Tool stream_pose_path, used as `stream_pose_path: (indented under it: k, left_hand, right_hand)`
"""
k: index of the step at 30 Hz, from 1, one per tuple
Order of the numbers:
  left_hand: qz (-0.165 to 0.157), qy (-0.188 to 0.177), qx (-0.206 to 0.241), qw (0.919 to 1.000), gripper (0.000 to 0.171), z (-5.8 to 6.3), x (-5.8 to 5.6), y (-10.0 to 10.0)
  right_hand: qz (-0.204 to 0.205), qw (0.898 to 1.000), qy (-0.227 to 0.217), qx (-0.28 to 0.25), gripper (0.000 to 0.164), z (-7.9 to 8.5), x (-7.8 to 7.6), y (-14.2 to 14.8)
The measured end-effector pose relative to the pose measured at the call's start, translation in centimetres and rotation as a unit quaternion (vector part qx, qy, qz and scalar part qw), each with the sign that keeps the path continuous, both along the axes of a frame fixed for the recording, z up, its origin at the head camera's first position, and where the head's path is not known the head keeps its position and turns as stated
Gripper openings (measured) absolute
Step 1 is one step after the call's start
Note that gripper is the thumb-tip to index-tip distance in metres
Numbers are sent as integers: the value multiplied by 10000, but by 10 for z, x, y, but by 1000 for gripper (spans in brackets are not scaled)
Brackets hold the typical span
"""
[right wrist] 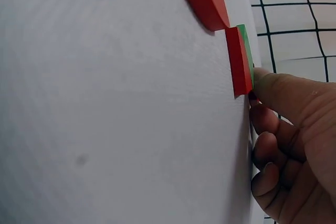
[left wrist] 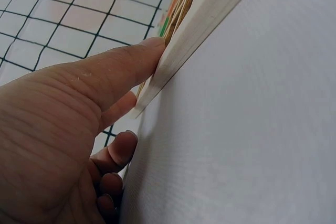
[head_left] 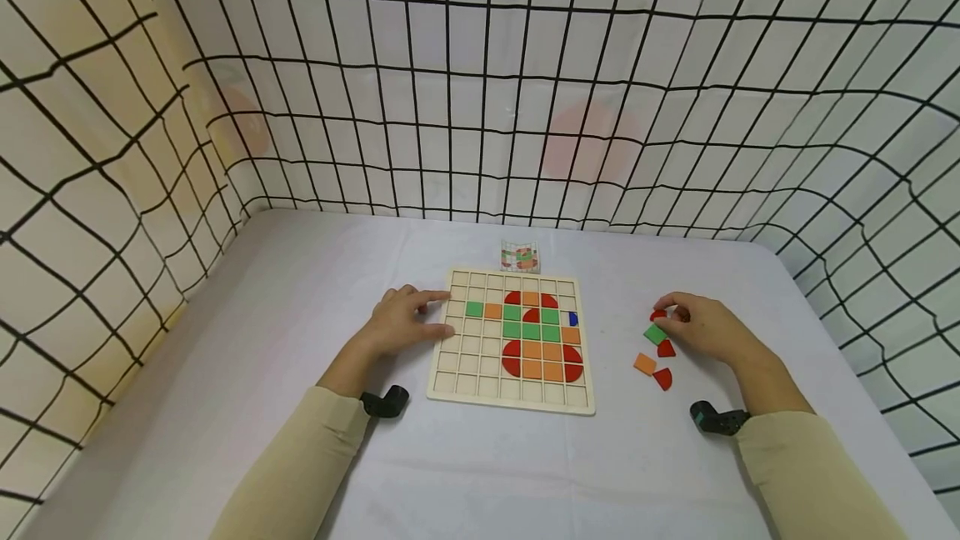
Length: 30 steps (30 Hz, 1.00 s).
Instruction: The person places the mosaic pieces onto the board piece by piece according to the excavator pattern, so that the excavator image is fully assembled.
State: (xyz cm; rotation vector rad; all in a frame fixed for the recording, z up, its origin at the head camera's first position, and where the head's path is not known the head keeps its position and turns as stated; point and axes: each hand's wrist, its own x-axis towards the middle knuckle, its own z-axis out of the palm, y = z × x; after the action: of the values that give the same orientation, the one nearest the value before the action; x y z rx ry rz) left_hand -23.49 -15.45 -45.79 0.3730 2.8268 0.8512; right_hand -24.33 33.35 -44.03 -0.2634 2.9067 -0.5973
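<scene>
A square wooden grid board (head_left: 465,365) lies on the table, with green, orange, red and blue flat pieces set in its cells. My left hand (head_left: 397,322) touches the board's left edge, thumb and index finger spread apart; in the left wrist view the thumb (left wrist: 128,66) rests against the rim. To the board's right, my right hand (head_left: 708,327) pinches a red quarter-circle piece (head_left: 657,316) between thumb and index finger. Just below those fingertips lie a green square (head_left: 656,335) and another red quarter-circle (head_left: 666,348). In the right wrist view the fingers mostly hide the pinched piece.
An orange square (head_left: 645,364) and a red quarter-circle (head_left: 663,379) lie nearer the front. A small printed pattern card (head_left: 520,257) stands behind the board. Black netting (head_left: 483,73) over pale cloth surrounds the white-covered table (head_left: 495,473) at the back and sides.
</scene>
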Motion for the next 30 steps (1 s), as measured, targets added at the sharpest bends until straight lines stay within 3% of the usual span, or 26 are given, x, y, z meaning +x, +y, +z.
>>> stream_pose_path:
  k: [6, 14, 22, 30]
  left_hand:
    - [-22, 5, 26, 10000, 68, 1, -1, 0]
    - [13, -29, 32, 10000, 66, 3, 2, 1]
    - [25, 85, 166, 9998, 52, 2, 3, 0]
    - [84, 163, 202, 9996, 44, 2, 4, 1]
  right_hand:
    - [-212, 9998, -2, 44, 44, -1, 2, 5]
    - [-129, 9998, 31, 126, 35, 0, 2, 1]
    - [-207, 9996, -170, 24, 37, 8, -2, -27]
    - [-34, 9999, -156, 20, 33, 15, -4, -63]
